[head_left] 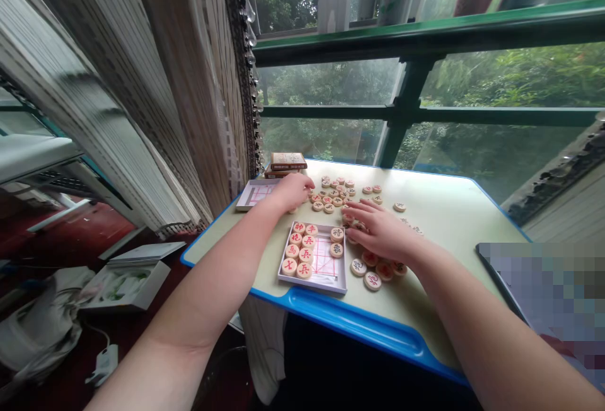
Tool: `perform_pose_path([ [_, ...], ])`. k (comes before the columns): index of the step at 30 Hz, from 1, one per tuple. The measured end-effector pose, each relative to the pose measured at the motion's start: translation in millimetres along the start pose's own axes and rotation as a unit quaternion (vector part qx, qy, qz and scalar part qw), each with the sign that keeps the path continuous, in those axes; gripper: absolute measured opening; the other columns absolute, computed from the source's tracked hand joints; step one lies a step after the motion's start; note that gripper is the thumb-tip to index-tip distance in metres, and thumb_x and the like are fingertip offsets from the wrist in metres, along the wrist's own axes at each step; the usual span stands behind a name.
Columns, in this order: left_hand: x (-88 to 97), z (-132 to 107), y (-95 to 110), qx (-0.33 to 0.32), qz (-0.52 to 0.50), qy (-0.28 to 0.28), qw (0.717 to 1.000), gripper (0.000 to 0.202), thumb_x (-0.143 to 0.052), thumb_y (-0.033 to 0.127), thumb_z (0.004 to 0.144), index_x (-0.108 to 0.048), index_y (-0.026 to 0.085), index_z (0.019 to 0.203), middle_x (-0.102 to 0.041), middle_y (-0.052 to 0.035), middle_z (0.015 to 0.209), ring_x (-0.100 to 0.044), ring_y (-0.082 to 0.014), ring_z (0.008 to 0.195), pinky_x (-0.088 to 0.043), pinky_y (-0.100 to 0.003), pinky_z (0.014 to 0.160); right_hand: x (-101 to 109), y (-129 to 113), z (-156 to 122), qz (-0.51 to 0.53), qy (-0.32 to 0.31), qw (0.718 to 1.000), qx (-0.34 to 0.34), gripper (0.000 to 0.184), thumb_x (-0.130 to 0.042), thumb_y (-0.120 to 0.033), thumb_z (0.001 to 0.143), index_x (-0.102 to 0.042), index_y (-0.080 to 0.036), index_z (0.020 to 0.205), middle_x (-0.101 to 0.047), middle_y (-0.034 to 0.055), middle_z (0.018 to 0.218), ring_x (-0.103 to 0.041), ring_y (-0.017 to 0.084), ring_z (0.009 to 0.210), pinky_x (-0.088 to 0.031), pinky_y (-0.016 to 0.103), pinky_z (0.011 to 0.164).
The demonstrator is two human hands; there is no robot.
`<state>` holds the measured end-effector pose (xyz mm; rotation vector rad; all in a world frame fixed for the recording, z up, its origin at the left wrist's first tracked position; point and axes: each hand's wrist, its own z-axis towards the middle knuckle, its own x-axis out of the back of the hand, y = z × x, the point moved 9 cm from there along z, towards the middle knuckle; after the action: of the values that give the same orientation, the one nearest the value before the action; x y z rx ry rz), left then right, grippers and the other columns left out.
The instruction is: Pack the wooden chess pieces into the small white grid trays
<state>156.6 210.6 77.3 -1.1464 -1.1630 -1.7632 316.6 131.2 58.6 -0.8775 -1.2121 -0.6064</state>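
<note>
A shallow white box stands near the table's front, with red-marked xiangqi pieces in two columns at its left and black-marked pieces at its right. Loose round wooden pieces cover the table behind it. My left hand is at the left edge of that group, fingers bent but apart; its underside is hidden. Over more pieces right of the box, my right hand is spread open, palm down, partly covering them. Several pieces lie nearer me, below the right hand.
A white box lid lies at the table's left, behind my left forearm. Two stacked small boxes stand at the back left. The table has a blue rim and front groove. Curtains hang at left; a window lies behind. A dark-edged panel is at right.
</note>
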Motion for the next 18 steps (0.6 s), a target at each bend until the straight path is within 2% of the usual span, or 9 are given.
perform_pose_path([
  [3,-1.2,2,-9,0.036,-0.051,0.007,0.998,0.031,-0.048,0.01,0.08,-0.071,0.015,0.099,-0.071,-0.008,0.103,-0.064,-0.0181,0.095,-0.05,-0.027,0.085,-3,-4,0,0.017,-0.009,1.0,0.022,0.049,-0.048,-0.04,0.086,-0.057,-0.019,0.129,-0.048,0.0079,0.14,-0.035,0.029,0.134,-0.03,0.047,0.111],
  [8,-6.9,3,-22,0.069,-0.124,0.015,0.99,0.032,-0.047,0.005,0.077,-0.07,0.016,0.096,-0.071,-0.0078,0.101,-0.067,-0.0174,0.087,-0.054,-0.027,0.076,5,-5,-1,0.025,0.025,0.999,0.035,0.042,-0.052,-0.037,0.083,-0.063,-0.019,0.119,-0.055,0.0097,0.134,-0.046,0.029,0.125,-0.037,0.046,0.106],
  [14,0.8,3,-18,0.051,-0.088,0.031,0.994,0.03,-0.05,0.006,0.075,-0.071,0.015,0.094,-0.072,-0.0072,0.098,-0.066,-0.0179,0.09,-0.052,-0.027,0.081,7,0,1,-0.008,0.042,0.999,0.018,0.037,-0.05,-0.032,0.084,-0.064,-0.018,0.116,-0.06,0.0102,0.126,-0.05,0.028,0.12,-0.04,0.044,0.103],
  [18,1.6,-1,-9,0.04,-0.072,0.008,0.997,0.028,-0.054,0.008,0.075,-0.071,0.016,0.096,-0.072,-0.0069,0.101,-0.066,-0.0177,0.092,-0.052,-0.025,0.081,13,9,2,-0.017,0.06,0.998,-0.015,0.038,-0.044,-0.035,0.089,-0.064,-0.018,0.117,-0.06,0.0103,0.126,-0.048,0.027,0.123,-0.038,0.042,0.105],
])
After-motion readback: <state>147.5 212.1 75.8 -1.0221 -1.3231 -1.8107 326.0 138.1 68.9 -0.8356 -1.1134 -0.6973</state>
